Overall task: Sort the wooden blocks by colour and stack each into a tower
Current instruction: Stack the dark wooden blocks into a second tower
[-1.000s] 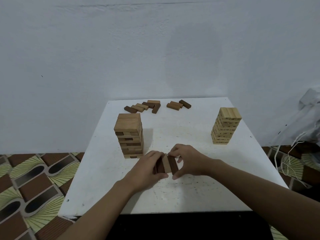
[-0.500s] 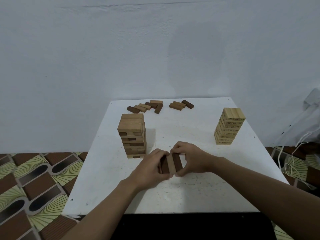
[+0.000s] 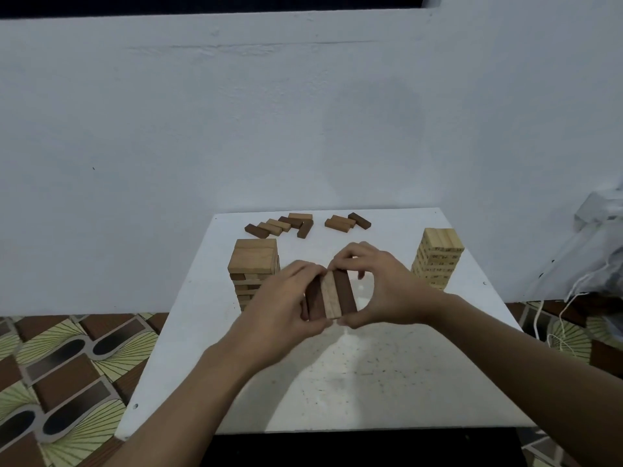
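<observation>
The left hand (image 3: 286,305) grips one small bundle from its left side and the right hand (image 3: 381,291) pinches it from the right, thumb at the near end and fingers curled over the far end. Pressed side by side between them are three blocks (image 3: 332,293), a pale one flanked by two dark ones. The bundle is over the middle of the white table (image 3: 371,382), between the mixed brown tower (image 3: 254,264) on the left and the pale tower (image 3: 438,256) on the right, with loose blocks (image 3: 279,225) in two small clusters along the far edge.
</observation>
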{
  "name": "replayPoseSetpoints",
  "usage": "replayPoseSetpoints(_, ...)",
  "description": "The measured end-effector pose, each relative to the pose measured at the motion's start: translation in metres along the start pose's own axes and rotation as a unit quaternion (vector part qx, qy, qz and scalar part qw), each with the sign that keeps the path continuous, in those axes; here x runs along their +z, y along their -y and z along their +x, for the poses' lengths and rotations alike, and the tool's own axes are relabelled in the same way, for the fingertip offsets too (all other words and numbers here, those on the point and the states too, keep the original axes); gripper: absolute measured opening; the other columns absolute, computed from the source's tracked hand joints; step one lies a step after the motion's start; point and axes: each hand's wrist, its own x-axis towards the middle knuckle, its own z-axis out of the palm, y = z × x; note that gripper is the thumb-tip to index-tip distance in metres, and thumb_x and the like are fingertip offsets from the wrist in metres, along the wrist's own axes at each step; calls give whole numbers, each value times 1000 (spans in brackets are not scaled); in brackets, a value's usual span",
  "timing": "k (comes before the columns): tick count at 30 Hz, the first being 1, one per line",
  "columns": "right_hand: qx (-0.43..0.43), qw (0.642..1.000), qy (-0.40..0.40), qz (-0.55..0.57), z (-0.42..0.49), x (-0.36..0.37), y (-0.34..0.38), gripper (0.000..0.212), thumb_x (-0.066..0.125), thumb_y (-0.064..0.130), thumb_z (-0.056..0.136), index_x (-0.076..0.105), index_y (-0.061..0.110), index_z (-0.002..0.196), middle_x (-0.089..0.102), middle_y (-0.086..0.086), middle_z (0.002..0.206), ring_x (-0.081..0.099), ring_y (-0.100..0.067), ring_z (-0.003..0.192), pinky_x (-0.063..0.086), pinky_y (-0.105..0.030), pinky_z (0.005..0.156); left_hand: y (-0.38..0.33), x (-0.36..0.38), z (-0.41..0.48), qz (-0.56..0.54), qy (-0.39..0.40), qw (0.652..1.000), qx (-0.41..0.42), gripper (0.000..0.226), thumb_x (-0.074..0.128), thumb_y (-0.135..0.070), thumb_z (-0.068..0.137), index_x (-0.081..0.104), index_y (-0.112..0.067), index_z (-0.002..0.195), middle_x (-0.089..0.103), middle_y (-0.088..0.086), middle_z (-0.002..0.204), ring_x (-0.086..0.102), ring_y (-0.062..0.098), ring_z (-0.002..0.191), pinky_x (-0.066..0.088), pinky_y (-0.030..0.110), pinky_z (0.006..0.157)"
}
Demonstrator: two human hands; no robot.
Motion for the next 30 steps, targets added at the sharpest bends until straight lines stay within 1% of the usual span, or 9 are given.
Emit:
replayPoseSetpoints(3,-17,999,-31,19,16,-10,22,61,94,35,60,68,30,114,54,17,112,46,-6,116,41,-17,82,-3,-40,6,5,1,1000,-5,60,90,-30,74,62,-26,127,56,-22,104,56,-2,86,42,12,70)
replayPoseSetpoints(5,-22,998,-51,28,31,-14,36,61,94,36,59,70,30,114,55,16,107,47,-6,110,38,-15,80,2,-67,14,2,9,1000,-16,65,93,-28,71,63,-27,128,61,-17,104,61,6,79,46,15,66)
replayPoseSetpoints(7,-16,998,-55,20,49,-17,51,60,93,42,60,71,31,115,54,11,105,48,-5,105,42,-17,82,11,-93,25,-2,21,1000,-20,66,95,-26,67,65,-28,126,64,-14,104,62,10,74,47,15,63)
replayPoseSetpoints(8,-12,999,-49,10,59,-19,58,58,92,45,61,71,30,112,54,7,104,49,-5,104,45,-20,85,17,-105,31,5,26,999,-21,66,96,-28,66,65,-30,125,66,-15,107,61,9,76,47,15,64)
replayPoseSetpoints(11,10,999,-27,-17,88,-23,75,49,90,50,62,74,27,103,54,-2,103,53,-15,98,51,-37,84,42,-132,47,26,50,998,-37,68,96,-35,65,66,-33,126,65,-21,116,57,3,92,49,16,71)
replayPoseSetpoints(15,44,998,13,-53,117,-12,82,48,89,52,62,76,21,96,60,-19,99,58,-27,90,51,-46,81,70,-142,57,30,90,993,-64,68,95,-42,64,66,-37,125,65,-25,122,53,-4,118,49,24,95)
replayPoseSetpoints(20,82,993,45,-70,126,-1,82,50,88,53,63,75,22,100,64,-15,105,62,-26,101,54,-48,87,90,-135,57,2,108,992,-69,65,97,-36,65,69,-34,124,68,-24,120,57,-4,119,45,31,109)
replayPoseSetpoints(25,96,991,62,-74,128,0,82,50,88,55,63,74,26,102,66,-10,107,60,-23,104,51,-44,89,95,-130,56,-22,109,991,-69,65,97,-32,65,69,-33,124,69,-23,121,58,-6,118,43,31,111)
replayPoseSetpoints(30,105,990,63,-68,126,5,79,51,88,54,64,74,27,104,68,-1,102,61,-17,101,50,-43,91,98,-127,56,-43,121,990,-64,63,96,-25,66,70,-31,123,70,-22,120,60,-4,118,42,31,111)
